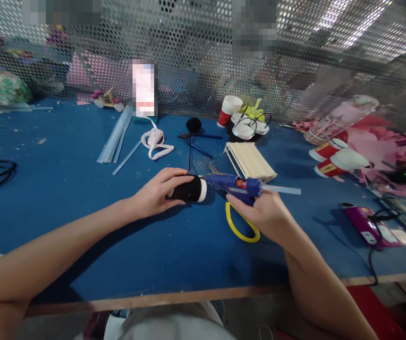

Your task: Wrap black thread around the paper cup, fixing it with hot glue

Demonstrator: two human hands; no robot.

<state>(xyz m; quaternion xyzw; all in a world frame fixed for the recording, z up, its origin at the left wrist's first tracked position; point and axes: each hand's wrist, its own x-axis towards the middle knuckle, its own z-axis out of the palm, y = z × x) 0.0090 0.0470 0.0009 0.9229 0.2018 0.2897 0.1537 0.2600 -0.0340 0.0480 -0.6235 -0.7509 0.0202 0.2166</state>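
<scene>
My left hand (155, 192) is closed round a black paper cup (190, 189) lying on its side on the blue table (82, 208), its white rim pointing right. My right hand (264, 213) grips a blue glue gun (236, 185) with a clear glue stick out of its back. The gun's nozzle points left and nearly touches the cup's rim. Yellow-handled scissors (240, 225) lie under my right hand.
A stack of wooden sticks (250, 161) lies just behind the gun. Clear glue sticks (116, 137), a white ribbon (156, 141), a black pompom (193, 124) and red-and-white cups (337, 158) sit further back. A purple glue gun (366, 224) lies right. Perforated metal screen (203, 52) behind.
</scene>
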